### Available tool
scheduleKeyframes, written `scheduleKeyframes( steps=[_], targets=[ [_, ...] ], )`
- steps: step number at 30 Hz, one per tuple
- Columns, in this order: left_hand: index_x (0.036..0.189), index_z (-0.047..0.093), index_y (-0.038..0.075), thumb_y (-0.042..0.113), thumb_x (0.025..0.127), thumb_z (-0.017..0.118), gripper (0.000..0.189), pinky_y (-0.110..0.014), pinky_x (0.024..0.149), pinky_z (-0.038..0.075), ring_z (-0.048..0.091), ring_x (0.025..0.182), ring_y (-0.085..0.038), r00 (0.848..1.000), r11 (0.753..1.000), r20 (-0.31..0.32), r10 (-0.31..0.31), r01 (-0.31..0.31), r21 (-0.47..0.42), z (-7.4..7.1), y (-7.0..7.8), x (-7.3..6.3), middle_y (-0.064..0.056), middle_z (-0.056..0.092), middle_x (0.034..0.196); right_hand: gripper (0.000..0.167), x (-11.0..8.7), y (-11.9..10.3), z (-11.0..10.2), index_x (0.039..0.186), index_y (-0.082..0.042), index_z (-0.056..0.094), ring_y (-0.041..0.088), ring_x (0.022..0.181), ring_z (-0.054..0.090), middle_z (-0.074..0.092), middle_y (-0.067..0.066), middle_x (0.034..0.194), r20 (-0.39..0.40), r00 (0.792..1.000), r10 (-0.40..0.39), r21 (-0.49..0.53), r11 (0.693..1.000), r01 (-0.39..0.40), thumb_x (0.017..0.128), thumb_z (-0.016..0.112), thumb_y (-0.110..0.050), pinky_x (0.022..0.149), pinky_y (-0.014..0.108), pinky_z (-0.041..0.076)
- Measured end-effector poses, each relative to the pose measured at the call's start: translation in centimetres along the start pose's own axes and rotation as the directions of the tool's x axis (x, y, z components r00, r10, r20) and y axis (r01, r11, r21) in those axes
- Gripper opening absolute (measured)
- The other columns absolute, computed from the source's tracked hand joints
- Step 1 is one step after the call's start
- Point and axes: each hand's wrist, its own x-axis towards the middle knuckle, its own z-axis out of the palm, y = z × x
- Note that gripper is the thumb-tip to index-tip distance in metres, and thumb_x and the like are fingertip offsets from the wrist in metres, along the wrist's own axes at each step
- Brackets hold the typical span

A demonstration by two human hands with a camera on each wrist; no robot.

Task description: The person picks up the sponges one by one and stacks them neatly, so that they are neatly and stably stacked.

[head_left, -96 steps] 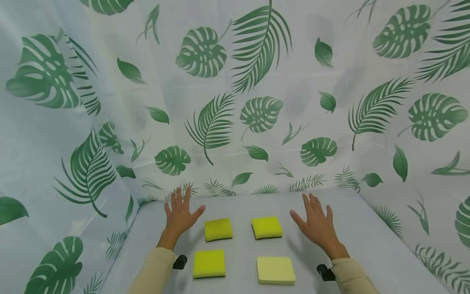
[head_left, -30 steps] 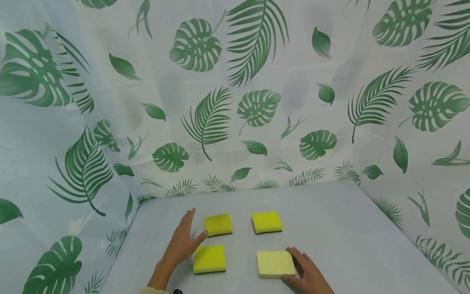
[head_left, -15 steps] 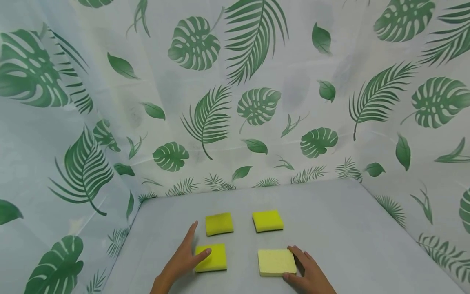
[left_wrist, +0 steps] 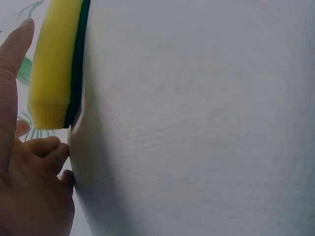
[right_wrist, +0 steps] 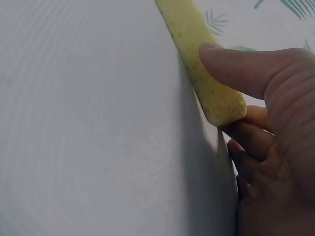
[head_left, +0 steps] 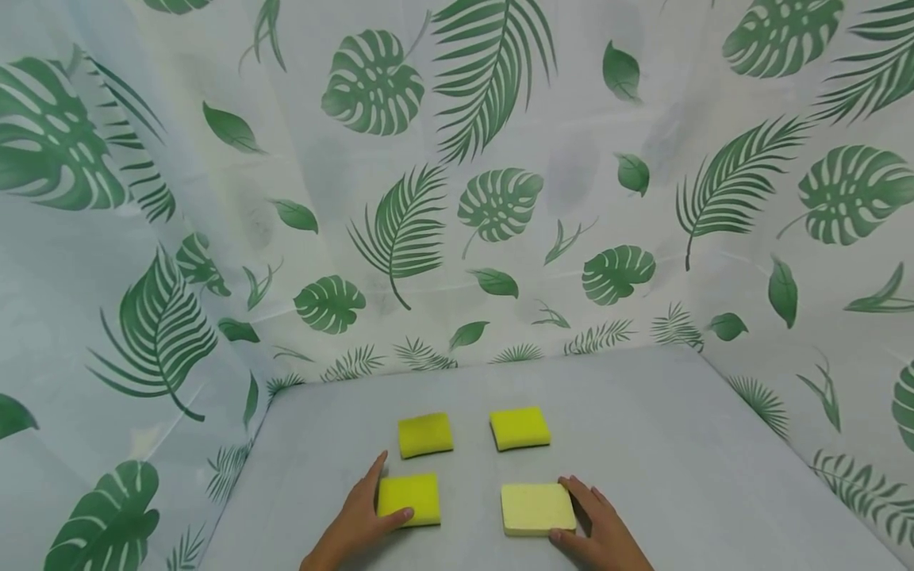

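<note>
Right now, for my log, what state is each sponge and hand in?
Near-left sponge: flat, green layer down
Far-left sponge: flat, dark side down
Far-right sponge: flat, dark side down
Pale yellow sponge: flat, gripped at right end
Left hand: around near-left sponge's left end, contact unclear
Right hand: gripping pale yellow sponge

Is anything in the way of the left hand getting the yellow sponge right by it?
No, nothing visible stands between the left hand and the near yellow sponge. The far left sponge lies beyond it, not in between.
</note>
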Motion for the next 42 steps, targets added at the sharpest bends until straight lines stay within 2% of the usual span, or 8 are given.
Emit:
scheduleKeyframes(
  steps=[6, 14, 20, 24, 31, 42],
  targets=[
    [0.166, 0.028, 0.0, 0.055, 0.086, 0.086, 0.113, -0.073, 0.113, 0.035, 0.047, 0.14, -0.05, 1.0, 1.0, 0.009, -0.015, 0.015, 0.021, 0.0, -0.2, -0.3, -0.029, 0.044, 0.159, 0.095, 0.0, 0.1, 0.0, 0.155, -0.003, 0.053, 0.059, 0.144, 0.04, 0.049, 0.032, 0.156, -0.014, 1.0, -0.012, -0.008, 1.0, 0.012, 0.084, 0.089, -0.054, 0.116, 0.075, 0.027],
    [0.162, 0.032, -0.003, 0.05, 0.084, 0.09, 0.111, -0.069, 0.116, 0.034, 0.048, 0.138, -0.045, 0.998, 0.999, 0.029, 0.049, -0.049, 0.001, 0.4, -1.4, -0.5, -0.023, 0.048, 0.156, 0.095, 0.1, 0.3, 0.1, 0.154, 0.0, 0.053, 0.056, 0.144, 0.042, 0.05, 0.032, 0.155, -0.015, 0.999, -0.032, 0.001, 0.999, 0.032, 0.084, 0.089, -0.053, 0.119, 0.073, 0.025],
    [0.156, 0.042, 0.005, 0.051, 0.083, 0.09, 0.1, -0.072, 0.112, 0.036, 0.05, 0.134, -0.045, 0.999, 1.0, 0.044, -0.02, 0.019, 0.019, 0.2, -1.2, -0.7, -0.022, 0.052, 0.15, 0.096, 0.2, 0.4, 0.2, 0.155, 0.0, 0.052, 0.055, 0.145, 0.042, 0.049, 0.031, 0.156, -0.014, 0.999, -0.03, 0.0, 1.0, 0.03, 0.084, 0.089, -0.053, 0.119, 0.072, 0.024],
    [0.155, 0.045, 0.007, 0.054, 0.083, 0.089, 0.096, -0.072, 0.109, 0.04, 0.052, 0.131, -0.043, 0.999, 0.999, 0.024, -0.033, 0.033, 0.008, 0.3, -0.7, -1.0, -0.021, 0.055, 0.146, 0.096, 0.2, 0.3, 0.2, 0.155, 0.0, 0.052, 0.055, 0.145, 0.042, 0.049, 0.031, 0.156, -0.013, 1.0, -0.023, 0.001, 1.0, 0.023, 0.083, 0.09, -0.053, 0.12, 0.072, 0.023],
    [0.155, 0.042, 0.001, 0.051, 0.087, 0.088, 0.096, -0.07, 0.111, 0.039, 0.054, 0.133, -0.042, 0.999, 0.994, 0.008, 0.047, -0.046, -0.096, 1.4, 0.6, -0.9, -0.025, 0.054, 0.15, 0.097, 0.1, 0.1, 0.2, 0.156, -0.001, 0.052, 0.058, 0.146, 0.039, 0.048, 0.032, 0.157, -0.005, 1.0, -0.002, 0.002, 1.0, 0.002, 0.083, 0.089, -0.054, 0.118, 0.073, 0.024],
    [0.156, 0.041, 0.002, 0.053, 0.088, 0.087, 0.097, -0.07, 0.112, 0.038, 0.05, 0.14, -0.048, 0.994, 0.985, 0.032, 0.103, -0.097, -0.142, 3.6, 3.4, 0.2, -0.028, 0.048, 0.157, 0.096, 0.0, -0.1, 0.1, 0.155, -0.001, 0.052, 0.056, 0.146, 0.04, 0.048, 0.031, 0.157, -0.008, 1.0, -0.006, 0.006, 1.0, 0.006, 0.083, 0.09, -0.052, 0.12, 0.072, 0.023]
  ],
)
